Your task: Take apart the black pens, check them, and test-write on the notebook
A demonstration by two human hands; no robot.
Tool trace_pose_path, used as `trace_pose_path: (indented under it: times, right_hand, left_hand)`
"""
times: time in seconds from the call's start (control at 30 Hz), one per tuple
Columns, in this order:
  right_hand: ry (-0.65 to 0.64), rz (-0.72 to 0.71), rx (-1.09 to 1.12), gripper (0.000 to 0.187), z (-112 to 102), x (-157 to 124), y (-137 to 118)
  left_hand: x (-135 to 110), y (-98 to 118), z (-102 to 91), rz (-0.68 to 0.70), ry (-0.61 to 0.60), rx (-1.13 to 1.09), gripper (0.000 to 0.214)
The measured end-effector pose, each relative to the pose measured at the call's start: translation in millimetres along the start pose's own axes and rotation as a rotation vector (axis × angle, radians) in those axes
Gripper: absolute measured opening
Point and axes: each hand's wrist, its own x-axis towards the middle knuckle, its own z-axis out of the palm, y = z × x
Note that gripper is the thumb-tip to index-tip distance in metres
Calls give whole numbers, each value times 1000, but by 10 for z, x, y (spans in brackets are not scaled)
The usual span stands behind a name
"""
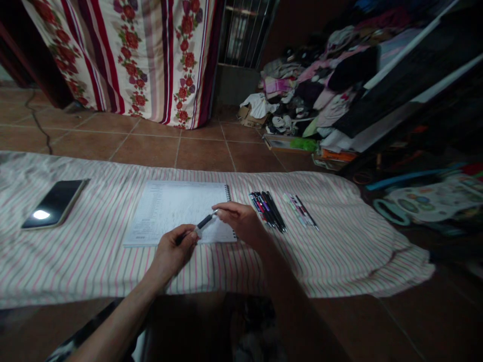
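Both of my hands hold one pen [204, 221] over the lower edge of a spiral notebook [169, 208] that lies open on a striped cloth [94, 251]. My left hand [172, 251] is closed around the pen's lower end. My right hand [237, 218] pinches the pen's upper tip between its fingers. A bundle of several pens [267, 211] lies just right of my right hand, and a smaller group of pens [301, 210] lies further right.
A phone [56, 202] with a bright reflection lies on the cloth at the left. Tiled floor [204, 151] runs beyond the cloth. A floral curtain [143, 55] hangs at the back. A heap of clothes [320, 85] and shelves fill the right.
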Motion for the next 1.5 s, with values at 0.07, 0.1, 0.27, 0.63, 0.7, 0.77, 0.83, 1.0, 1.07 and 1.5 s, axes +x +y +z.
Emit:
trace_pose_path:
  times: [0.07,0.1,0.27,0.63,0.7,0.77,0.83,1.0,1.07,1.5]
  right_hand:
    - [-5,-7,-22,20,8,-4,0]
    - [-5,-12,-31,19,12,-6,0]
    - [-10,-16,-44,18,28,-11,1]
    - [-47,23,51,21,35,-29,13]
    - [-43,24,15,19,34,-33,7]
    - [-49,19,-36,17,36,-39,1]
    - [-61,4,-79,15,43,-46,-1]
    - [-71,-8,-169,14,94,-70,10]
    - [-70,5,-199,13,121,-80,12]
    - [-140,5,-355,30,248,-125,-6]
  left_hand:
    - [-2,17,4,4,2,14,30]
    - [-4,25,8,5,1,17,30]
    - [3,19,1,7,6,49,30]
    - [28,21,-132,181,54,368,29]
    - [36,24,-171,240,46,468,30]
    - [45,26,-206,309,27,576,29]
    - [51,28,-229,391,8,677,29]
    - [40,37,-262,532,14,872,26]
    - [31,43,-285,596,40,953,26]
    - [-53,95,-367,965,139,1239,26]
